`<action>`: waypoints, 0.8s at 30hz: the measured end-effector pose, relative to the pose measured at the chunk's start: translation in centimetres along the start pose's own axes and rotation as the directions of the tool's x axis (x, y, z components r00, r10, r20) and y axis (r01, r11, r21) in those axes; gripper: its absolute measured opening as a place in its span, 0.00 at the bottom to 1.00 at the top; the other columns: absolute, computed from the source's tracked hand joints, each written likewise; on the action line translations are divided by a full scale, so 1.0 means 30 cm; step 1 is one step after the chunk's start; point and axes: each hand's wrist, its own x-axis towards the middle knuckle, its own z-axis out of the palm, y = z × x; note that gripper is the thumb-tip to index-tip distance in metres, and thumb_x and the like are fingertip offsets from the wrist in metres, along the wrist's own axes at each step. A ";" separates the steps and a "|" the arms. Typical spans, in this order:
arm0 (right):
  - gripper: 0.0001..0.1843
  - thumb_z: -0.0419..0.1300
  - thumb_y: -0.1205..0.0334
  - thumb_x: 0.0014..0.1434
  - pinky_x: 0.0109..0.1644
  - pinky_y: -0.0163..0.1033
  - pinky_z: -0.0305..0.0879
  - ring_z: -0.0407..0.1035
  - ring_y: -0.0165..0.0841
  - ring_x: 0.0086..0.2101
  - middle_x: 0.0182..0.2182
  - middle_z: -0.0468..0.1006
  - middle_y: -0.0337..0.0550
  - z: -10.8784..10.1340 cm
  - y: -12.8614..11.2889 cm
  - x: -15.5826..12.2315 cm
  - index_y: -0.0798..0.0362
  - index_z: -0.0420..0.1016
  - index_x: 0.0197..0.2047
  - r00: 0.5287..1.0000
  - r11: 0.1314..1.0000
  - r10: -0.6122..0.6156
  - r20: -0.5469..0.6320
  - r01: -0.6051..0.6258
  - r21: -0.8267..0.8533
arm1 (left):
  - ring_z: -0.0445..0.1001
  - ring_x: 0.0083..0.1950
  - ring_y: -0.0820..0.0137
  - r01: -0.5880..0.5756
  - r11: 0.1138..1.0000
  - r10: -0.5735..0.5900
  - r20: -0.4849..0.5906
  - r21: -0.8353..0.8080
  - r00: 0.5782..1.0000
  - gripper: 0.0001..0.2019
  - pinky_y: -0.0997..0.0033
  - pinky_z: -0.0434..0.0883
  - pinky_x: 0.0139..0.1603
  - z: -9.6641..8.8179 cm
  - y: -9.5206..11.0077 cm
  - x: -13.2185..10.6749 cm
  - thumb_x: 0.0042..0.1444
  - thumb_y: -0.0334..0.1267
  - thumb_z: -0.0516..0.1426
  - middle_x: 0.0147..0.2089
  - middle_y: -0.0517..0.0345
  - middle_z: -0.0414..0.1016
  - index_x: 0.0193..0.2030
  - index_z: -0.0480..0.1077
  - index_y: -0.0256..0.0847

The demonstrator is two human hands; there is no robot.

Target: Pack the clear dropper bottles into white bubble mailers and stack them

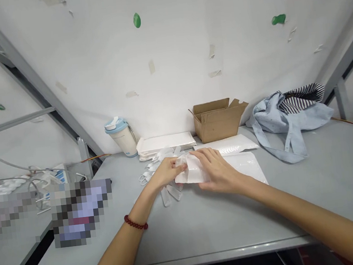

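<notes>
My left hand point(167, 171) pinches the left end of a white padded envelope point(195, 170), its thumb on top. Lying over the right part of the same envelope, my right hand point(215, 170) grips it with fingers at the far edge and thumb at the near side. Close to my left hand is a loose pile of small clear plastic packets point(173, 192) and white pieces, some with loops; what they contain is too small to make out. Another white padded envelope point(250, 164) lies flat under and beyond my right hand, with one more point(229, 145) behind it.
A stack of white envelopes point(166, 142) lies by the wall, between a cup with a blue lid point(123, 138) and an open cardboard box point(221, 121). On the right lies a light blue cloth bag point(290, 119). A blurred-out object point(85, 211) lies at the table's left edge.
</notes>
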 end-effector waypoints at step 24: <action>0.20 0.61 0.62 0.52 0.46 0.46 0.59 0.61 0.43 0.44 0.44 0.71 0.50 0.005 0.032 0.004 0.54 0.63 0.48 0.986 0.988 0.157 0.048 -0.157 -0.006 | 0.67 0.53 0.57 0.005 0.669 0.397 -0.362 0.744 0.844 0.15 0.59 0.59 0.58 -0.230 -0.177 0.073 0.50 0.42 0.53 0.47 0.46 0.75 0.40 0.76 0.38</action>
